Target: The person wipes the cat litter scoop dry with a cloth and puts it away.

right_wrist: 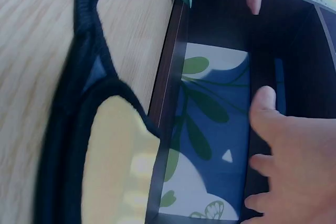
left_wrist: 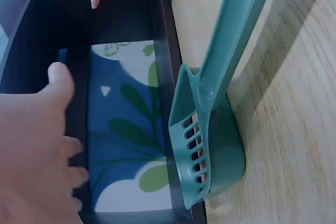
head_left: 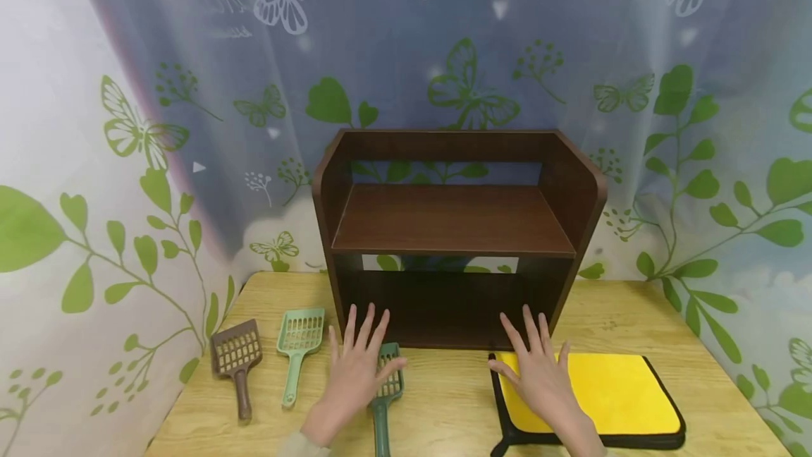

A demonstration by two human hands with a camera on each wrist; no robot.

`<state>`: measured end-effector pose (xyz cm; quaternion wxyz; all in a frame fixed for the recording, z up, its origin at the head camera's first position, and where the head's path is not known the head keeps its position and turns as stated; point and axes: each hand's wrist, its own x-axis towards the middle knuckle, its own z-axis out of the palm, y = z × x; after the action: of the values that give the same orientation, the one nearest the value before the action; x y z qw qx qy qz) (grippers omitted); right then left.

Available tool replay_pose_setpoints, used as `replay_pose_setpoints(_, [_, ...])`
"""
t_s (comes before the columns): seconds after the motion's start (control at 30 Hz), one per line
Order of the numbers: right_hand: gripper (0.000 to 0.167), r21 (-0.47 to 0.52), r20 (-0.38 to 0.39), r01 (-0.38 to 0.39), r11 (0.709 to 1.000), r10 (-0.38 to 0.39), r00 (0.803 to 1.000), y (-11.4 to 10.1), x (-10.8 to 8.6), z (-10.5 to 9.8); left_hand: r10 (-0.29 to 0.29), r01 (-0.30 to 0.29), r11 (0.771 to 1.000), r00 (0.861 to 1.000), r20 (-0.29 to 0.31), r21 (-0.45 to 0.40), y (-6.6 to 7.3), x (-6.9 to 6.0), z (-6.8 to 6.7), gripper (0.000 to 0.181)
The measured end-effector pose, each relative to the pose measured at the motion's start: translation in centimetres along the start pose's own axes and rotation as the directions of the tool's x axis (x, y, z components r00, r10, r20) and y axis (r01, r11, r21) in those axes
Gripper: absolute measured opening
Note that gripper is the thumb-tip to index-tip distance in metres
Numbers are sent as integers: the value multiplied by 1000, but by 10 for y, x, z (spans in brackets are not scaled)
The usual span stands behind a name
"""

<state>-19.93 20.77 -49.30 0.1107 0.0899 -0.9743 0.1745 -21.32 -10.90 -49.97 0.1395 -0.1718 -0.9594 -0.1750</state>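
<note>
My left hand [head_left: 355, 379] hovers with fingers spread over the head of a dark green slotted litter scoop [head_left: 380, 423], holding nothing. In the left wrist view that scoop [left_wrist: 226, 145] is beside the front edge of the shelf. My right hand [head_left: 542, 379], fingers also spread, is above a flat yellow cloth [head_left: 618, 393] with black edging and a corner loop. The right wrist view shows the cloth [right_wrist: 113, 171] below and apart from the hand [right_wrist: 304, 166]. Both sets of fingertips point at the lower opening of a dark brown two-tier shelf [head_left: 453, 221].
To the left on the wooden table [head_left: 444, 407] lie a brown slotted scoop [head_left: 242, 393] and a light green one [head_left: 293, 376]. A curtain [head_left: 393, 34] printed with leaves and butterflies hangs behind the shelf and along the sides.
</note>
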Motion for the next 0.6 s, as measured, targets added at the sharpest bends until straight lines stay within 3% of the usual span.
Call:
replay_pose_setpoints(0.13, [72, 31, -80, 18, 999, -16, 997, 5, 2, -5, 9, -12, 993, 1000, -27, -117, -5, 4, -1, 76])
replay_pose_setpoints(0.2, [64, 66, -118, 26, 998, -18, 993, 10, 2, -8, -10, 2, 975, 999, -36, -220, -7, 4, -3, 71])
replay_pose_setpoints(0.37, [43, 132, -191, 8, 991, 17, 981, 23, -1, -16, -105, 69, 893, 993, -58, -446, -14, 2, -8, 53])
replay_pose_setpoints(0.5, [31, 128, -271, 5, 992, 30, 962, 36, -4, -22, -161, 84, 845, 982, -102, -529, -23, 0, -9, 37])
replay_pose_setpoints(0.6, [25, 118, -321, 7, 993, 31, 947, 47, -6, -26, -194, 100, 805, 976, -99, -585, -30, -3, -10, 31])
